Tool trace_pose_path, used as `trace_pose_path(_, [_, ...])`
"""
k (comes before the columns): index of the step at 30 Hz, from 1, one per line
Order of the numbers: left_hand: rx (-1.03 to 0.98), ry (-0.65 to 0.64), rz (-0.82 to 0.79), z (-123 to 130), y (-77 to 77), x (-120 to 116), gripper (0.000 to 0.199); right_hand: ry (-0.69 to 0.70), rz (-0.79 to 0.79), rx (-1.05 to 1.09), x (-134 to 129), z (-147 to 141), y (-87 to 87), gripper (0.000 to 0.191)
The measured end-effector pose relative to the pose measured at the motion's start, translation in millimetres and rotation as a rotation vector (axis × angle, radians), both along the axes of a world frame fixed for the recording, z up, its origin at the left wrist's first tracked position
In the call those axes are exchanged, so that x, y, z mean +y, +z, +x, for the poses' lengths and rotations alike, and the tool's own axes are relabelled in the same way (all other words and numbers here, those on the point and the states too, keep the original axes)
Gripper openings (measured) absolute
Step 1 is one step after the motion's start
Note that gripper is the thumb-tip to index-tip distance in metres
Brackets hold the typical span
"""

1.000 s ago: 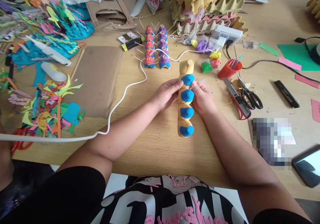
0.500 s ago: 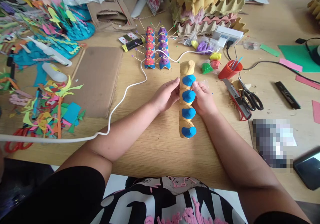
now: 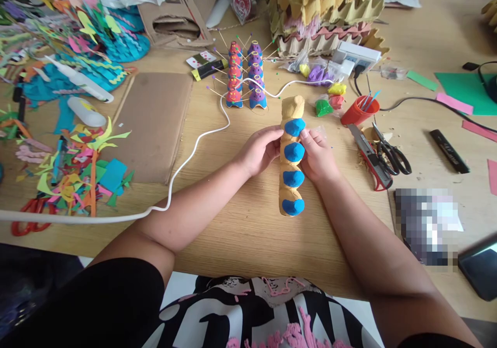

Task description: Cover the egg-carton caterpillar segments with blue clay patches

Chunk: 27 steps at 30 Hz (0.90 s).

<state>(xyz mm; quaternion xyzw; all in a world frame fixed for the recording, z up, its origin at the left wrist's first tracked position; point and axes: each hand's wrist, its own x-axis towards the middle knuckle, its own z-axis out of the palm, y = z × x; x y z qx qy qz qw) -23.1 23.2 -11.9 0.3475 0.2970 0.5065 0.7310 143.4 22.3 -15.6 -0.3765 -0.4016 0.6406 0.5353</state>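
Note:
A yellow egg-carton strip (image 3: 286,165) is held upright in the middle of the view, with several blue clay patches down its front. The bump at its far end is plain yellow. My left hand (image 3: 264,150) grips the strip's left edge, its fingertips partly hidden behind it. On the other side my right hand (image 3: 319,154) holds the strip, its thumb by the uppermost blue patch. Beyond my hands stand a red-and-blue strip (image 3: 234,73) and a purple-and-blue strip (image 3: 255,73), both stuck with pins.
White cable (image 3: 194,148) crosses my left forearm. Cardboard (image 3: 149,125) and paper scraps (image 3: 81,177) lie left. On the right are a red cup (image 3: 359,111), a cutter (image 3: 370,159), scissors (image 3: 392,154) and a marker (image 3: 449,151). Egg trays (image 3: 326,11) are stacked behind.
The whole view has shifted slightly. Both hands still hold the yellow strip in nearly the same place, with the left fingertips slightly nearer the upper blue patch.

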Motion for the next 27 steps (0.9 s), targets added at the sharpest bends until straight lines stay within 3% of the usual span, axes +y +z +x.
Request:
trace_pose_path(14, [0.021, -0.009, 0.042, -0.9, 3.4, 0.8, 0.027, 0.003, -0.006, -0.011, 0.7, 0.9, 0.3, 0.056])
trace_pose_path(27, [0.126, 0.126, 0.043, 0.2, -0.5, 0.3, 0.027, 0.002, -0.008, -0.023, 1.5, 1.0, -3.7, 0.057])
